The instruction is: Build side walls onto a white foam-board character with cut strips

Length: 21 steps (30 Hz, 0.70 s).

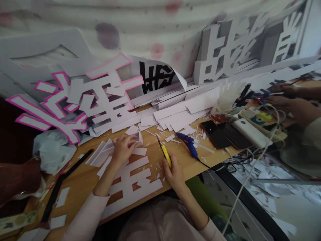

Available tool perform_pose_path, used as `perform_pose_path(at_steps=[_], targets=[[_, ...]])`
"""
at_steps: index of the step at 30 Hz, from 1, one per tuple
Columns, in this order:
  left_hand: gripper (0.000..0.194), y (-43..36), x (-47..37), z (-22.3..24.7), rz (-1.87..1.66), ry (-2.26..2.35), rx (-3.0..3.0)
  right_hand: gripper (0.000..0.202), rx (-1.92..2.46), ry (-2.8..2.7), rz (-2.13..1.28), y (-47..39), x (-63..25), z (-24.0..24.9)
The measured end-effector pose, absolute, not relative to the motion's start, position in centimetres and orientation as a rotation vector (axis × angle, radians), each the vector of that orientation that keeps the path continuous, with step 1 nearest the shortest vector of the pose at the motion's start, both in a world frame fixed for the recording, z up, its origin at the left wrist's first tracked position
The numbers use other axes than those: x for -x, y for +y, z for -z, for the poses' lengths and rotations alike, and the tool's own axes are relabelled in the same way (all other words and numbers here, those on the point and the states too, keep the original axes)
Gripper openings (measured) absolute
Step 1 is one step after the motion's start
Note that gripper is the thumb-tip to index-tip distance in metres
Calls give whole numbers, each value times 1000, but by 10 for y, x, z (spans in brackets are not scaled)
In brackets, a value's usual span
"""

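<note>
My right hand [174, 172] is closed around a yellow utility knife [166, 155], its blade pointing up and away over the table. My left hand [123, 147] is at a white foam board piece [139, 138] standing at the top of a cut-out character, with thumb and fingers bent together at its edge. Under my left forearm lies the flat white character [142, 177] with a thin pink outline. White strips [96, 154] lie to the left of that hand. A blue glue gun [188, 143] rests to the right of the knife.
White and pink-edged characters [60, 107] lean at the back left. Stacked white strips [178, 113] lie behind. Phones [218, 134], a white power bank [250, 132] and a paper tub [222, 112] stand right. Another person's hands [288, 100] work at far right. Cables [250, 187] hang over the edge.
</note>
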<state>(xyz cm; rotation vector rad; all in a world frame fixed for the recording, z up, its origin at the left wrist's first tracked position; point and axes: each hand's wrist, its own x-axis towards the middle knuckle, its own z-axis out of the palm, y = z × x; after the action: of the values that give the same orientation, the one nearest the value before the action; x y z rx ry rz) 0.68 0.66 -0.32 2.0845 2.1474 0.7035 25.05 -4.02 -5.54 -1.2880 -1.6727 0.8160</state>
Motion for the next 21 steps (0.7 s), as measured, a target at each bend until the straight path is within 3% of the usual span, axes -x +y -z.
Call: perform_pose_path(at_steps=[13, 21], targets=[[16, 6, -12, 0, -640, 2198, -2104, 42, 1364, -1699, -770, -39, -248, 52], [16, 5, -11, -2, -620, 2167, -2138, 43, 1624, -1981, -469, -23, -241, 46]])
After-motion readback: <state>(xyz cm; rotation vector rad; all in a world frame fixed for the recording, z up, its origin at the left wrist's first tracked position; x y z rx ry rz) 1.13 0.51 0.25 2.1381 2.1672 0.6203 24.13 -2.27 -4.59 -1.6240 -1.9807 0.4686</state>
